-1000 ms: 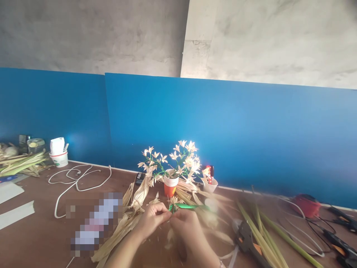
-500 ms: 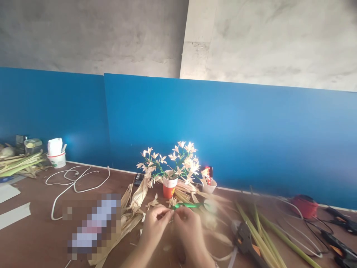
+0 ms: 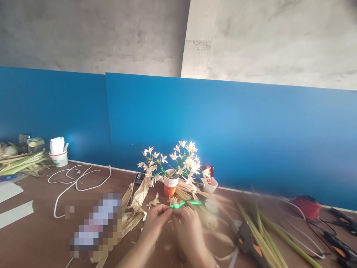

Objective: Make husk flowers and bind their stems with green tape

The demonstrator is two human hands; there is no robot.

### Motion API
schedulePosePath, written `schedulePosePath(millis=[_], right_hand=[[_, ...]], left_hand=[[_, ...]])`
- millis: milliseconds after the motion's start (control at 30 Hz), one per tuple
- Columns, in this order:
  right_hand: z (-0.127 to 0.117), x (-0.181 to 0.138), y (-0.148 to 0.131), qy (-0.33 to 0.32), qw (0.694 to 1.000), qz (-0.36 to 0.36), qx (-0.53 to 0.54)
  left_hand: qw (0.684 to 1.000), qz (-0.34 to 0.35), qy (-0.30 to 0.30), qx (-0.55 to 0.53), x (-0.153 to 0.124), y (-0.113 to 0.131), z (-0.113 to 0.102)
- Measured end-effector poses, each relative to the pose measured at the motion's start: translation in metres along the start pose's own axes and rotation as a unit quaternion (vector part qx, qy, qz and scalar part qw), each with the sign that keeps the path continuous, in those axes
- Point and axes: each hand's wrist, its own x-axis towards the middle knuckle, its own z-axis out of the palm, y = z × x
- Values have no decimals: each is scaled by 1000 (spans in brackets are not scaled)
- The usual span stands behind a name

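My left hand and my right hand meet low in the middle over the brown table. Both pinch a thin green stem that lies level between them, with a small pale husk flower at its left end. Just behind stands an orange paper cup holding a spray of cream husk flowers on green stems. Dried corn husks lie to the left of my hands.
A dark glue gun and long green stalks lie to the right, with a red reel and cables beyond. A white cable, a white cup and more stalks are at the left. A blue panel wall backs the table.
My hands stay pinched on the green stem, which has turned a little between the fingers. The view shifted slightly; nothing else moved.
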Motion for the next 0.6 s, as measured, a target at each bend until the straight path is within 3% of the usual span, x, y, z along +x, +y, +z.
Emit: schedulePosePath(millis=[133, 233, 400, 600], right_hand=[[-6, 4, 0, 5, 996, 54, 73], [-9, 6, 5, 33, 987, 84, 137], [-5, 9, 16, -65, 962, 107, 244], [-7, 13, 20, -136, 968, 98, 186]], left_hand=[[1000, -24, 8, -12, -2, 8, -1], [998, -47, -22, -24, -4, 13, 1], [993, -64, -96, -12, -8, 14, 2], [992, -71, -102, 25, -2, 6, -1]])
